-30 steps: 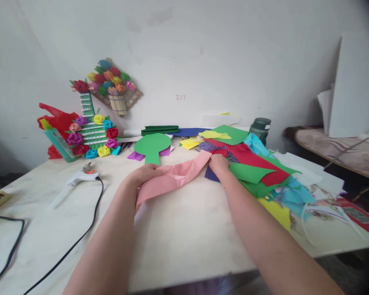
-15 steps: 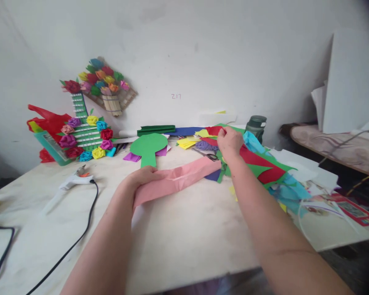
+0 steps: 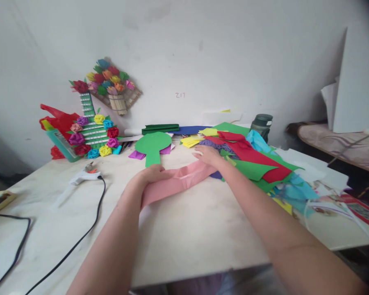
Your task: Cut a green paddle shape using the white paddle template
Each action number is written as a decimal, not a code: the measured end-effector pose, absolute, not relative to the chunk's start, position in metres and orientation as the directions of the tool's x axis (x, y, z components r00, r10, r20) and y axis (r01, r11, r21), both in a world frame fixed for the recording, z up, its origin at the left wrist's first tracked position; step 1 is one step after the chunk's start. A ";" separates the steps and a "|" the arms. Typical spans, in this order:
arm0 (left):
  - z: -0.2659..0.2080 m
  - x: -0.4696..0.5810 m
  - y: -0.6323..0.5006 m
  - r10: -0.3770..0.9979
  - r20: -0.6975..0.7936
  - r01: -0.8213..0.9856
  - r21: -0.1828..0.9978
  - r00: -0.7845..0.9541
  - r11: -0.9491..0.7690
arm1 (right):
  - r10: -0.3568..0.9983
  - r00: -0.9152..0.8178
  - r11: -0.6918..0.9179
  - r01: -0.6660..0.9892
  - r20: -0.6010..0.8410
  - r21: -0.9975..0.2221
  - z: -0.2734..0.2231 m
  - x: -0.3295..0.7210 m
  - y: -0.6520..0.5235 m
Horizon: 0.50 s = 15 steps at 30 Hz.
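Observation:
A folded strip of pink paper (image 3: 181, 180) lies slanted above the table, its left part gripped by my left hand (image 3: 152, 174). My right hand (image 3: 207, 155) has its fingers stretched leftward over the far right end of the strip, beside the purple crinkled material (image 3: 223, 145). What lies under those fingers is hidden, and the scissors seen earlier are covered there. Just beyond my left hand rests a green paper cutout (image 3: 153, 147), round with a stem. A red paper piece (image 3: 249, 151) and green paper (image 3: 252, 169) are heaped right of my right hand.
At left lie a white glue gun (image 3: 83, 177) with a black cord (image 3: 95, 221) and a teal bottle (image 3: 61, 145). A flower-decorated guitar craft (image 3: 94, 131) leans at the back. A dark green bottle (image 3: 260, 126) stands behind the paper heap. Yellow papers (image 3: 190, 141) lie near the wall.
My right hand has let go of the red paper and come down and left to the scissors' spot. My left hand still holds the pink paper. The view has shifted slightly left.

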<state>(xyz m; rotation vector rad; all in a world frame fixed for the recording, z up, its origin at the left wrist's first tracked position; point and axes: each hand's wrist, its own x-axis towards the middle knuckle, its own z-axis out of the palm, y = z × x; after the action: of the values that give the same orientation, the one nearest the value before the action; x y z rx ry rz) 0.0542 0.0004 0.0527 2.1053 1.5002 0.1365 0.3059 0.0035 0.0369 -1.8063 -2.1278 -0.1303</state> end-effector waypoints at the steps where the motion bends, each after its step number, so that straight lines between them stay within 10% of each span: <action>1: 0.053 0.056 0.000 0.905 -0.224 0.867 0.438 0.363 -0.239 | 0.931 -0.202 0.255 0.956 0.304 -0.146 0.033 0.295 0.003; 8: 0.047 0.050 0.009 0.983 0.145 0.961 0.266 -0.115 0.073 | 0.948 -0.298 0.312 0.937 0.110 -0.156 0.005 0.247 -0.003; 15: 0.020 0.055 0.022 0.975 0.138 0.953 0.272 -0.172 0.130 | 0.930 -0.292 0.323 0.940 0.225 -0.114 -0.019 0.242 -0.008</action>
<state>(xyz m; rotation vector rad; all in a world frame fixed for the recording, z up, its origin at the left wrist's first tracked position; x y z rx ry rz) 0.0545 0.0222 0.0204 1.9726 2.3050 0.4612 0.2420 -0.0084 -0.0186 -1.6939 -2.3407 -0.0584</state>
